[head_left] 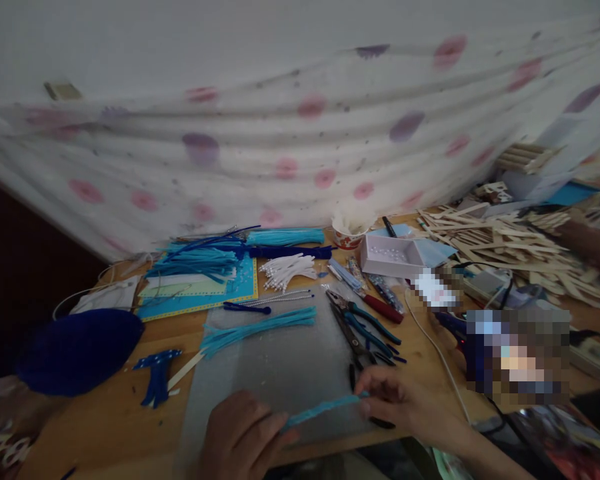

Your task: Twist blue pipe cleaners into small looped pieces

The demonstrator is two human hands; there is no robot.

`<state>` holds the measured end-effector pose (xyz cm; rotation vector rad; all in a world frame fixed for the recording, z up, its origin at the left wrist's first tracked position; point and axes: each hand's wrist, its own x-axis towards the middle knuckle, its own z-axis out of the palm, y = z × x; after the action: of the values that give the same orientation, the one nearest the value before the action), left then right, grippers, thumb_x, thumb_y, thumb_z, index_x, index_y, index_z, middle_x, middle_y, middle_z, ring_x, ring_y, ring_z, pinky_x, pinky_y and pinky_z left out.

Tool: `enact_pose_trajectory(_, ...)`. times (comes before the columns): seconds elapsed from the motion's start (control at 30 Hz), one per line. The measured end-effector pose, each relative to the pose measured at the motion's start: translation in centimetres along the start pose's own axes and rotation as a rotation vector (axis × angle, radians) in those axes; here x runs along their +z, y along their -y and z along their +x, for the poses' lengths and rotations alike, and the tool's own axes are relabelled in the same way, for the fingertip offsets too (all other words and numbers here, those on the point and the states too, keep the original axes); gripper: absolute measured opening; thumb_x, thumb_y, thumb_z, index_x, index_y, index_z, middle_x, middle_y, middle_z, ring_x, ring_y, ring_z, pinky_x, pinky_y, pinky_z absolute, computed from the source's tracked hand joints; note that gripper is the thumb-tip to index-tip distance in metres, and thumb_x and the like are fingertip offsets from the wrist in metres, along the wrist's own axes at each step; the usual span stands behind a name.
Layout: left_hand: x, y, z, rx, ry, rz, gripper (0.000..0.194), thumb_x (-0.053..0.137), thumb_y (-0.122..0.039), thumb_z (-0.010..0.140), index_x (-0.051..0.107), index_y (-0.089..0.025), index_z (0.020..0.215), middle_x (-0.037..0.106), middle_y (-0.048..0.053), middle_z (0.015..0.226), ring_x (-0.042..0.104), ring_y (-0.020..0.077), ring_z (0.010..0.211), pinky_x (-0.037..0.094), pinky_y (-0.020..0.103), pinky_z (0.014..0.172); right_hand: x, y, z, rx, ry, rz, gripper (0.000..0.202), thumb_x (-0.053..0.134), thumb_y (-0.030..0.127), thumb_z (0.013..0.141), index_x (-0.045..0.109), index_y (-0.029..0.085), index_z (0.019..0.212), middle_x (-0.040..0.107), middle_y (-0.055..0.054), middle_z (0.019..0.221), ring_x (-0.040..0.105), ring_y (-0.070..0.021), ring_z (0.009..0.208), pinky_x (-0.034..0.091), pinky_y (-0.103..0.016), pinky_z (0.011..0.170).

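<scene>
A light blue fuzzy strand stretches between my two hands above the front of a grey mat. Its left end is pinched in my left hand, and its right end is between the thumb and fingers of my right hand. Behind them, a bundle of light blue strands lies on the mat. Pliers and dark scissors rest just beyond my right hand, which partly hides their handles.
A dark blue oval piece and a small blue figure are on the left. Toward the back stand a white box and a paper cup. Wooden sticks pile up at the right, near another person's hand.
</scene>
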<state>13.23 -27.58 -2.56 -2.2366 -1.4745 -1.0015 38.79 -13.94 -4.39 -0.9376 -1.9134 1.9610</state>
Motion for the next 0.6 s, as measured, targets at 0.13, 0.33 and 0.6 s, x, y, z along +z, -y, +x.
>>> enact_pose_trajectory(0.13, 1.0, -0.5, -1.2, -0.193, 0.018, -0.173, 0.009, 0.060, -0.025, 0.090, 0.064, -0.023, 0.082, 0.069, -0.001, 0.069, 0.067, 0.0138, 0.067, 0.050, 0.024, 0.069, -0.5, 1.3, -1.1, -0.124, -0.158, -0.346, 0.027, 0.063, 0.045, 0.086, 0.067, 0.019, 0.085, 0.067, -0.001, 0.076, 0.060, -0.0148, 0.072, 0.045, -0.025, 0.067)
enact_pose_trajectory(0.33, 1.4, -0.2, -2.1, -0.607, 0.296, -0.491, 0.017, 0.064, -0.026, 0.085, 0.066, -0.021, 0.069, 0.068, 0.002, 0.070, 0.064, 0.0160, 0.073, 0.049, 0.025, 0.077, -1.5, 2.2, -1.8, -0.507, -0.214, -0.605, 0.014, 0.055, 0.030, 0.094, 0.065, 0.021, 0.091, 0.070, -0.003, 0.082, 0.065, -0.0146, 0.078, 0.050, -0.025, 0.070)
enact_pose_trajectory(0.6, 3.1, 0.5, -2.2, -1.414, 0.709, -1.644, 0.042, 0.085, -0.047, 0.046, 0.058, -0.014, 0.045, 0.052, -0.001, 0.040, 0.040, 0.0063, 0.034, 0.028, 0.019, 0.038, -1.2, 2.3, -2.4, -1.096, -0.220, -1.020, 0.027, 0.048, 0.016, 0.097, 0.060, 0.018, 0.121, 0.078, -0.004, 0.091, 0.070, -0.0147, 0.091, 0.051, -0.030, 0.095)
